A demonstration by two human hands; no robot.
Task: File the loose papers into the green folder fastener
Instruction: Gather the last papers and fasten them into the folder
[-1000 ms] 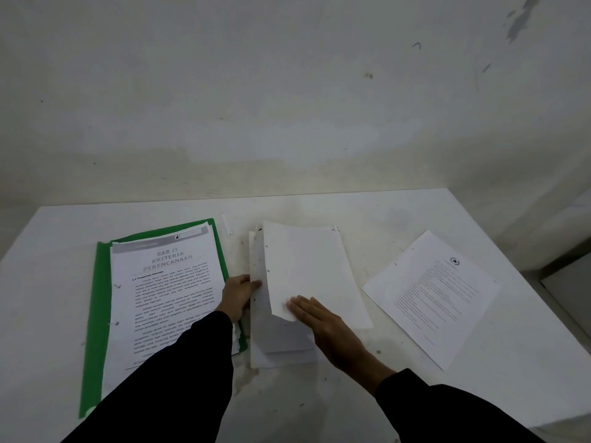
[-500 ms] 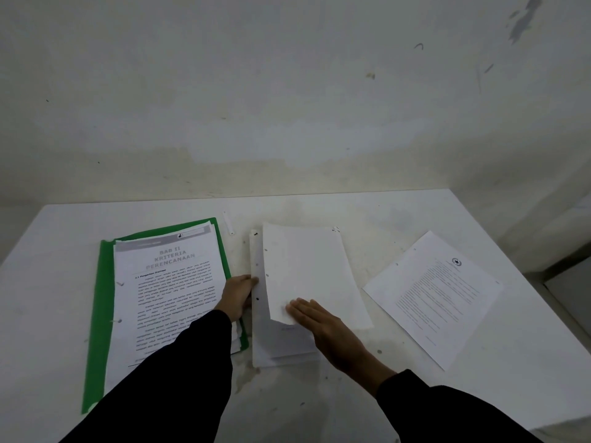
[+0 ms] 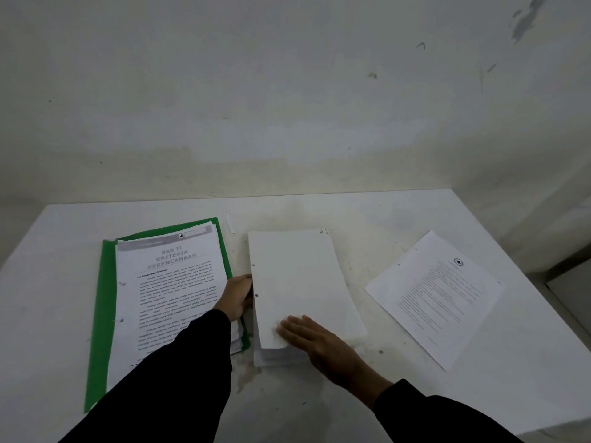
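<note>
White blank punched papers (image 3: 300,282), stacked

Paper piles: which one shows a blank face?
The middle stack, under the right hand; the pile on the green folder and the lone right sheet show print.

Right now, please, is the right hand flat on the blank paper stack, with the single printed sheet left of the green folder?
No: the head view shows the single printed sheet right of the green folder, beyond the blank paper stack under the right hand.
</note>
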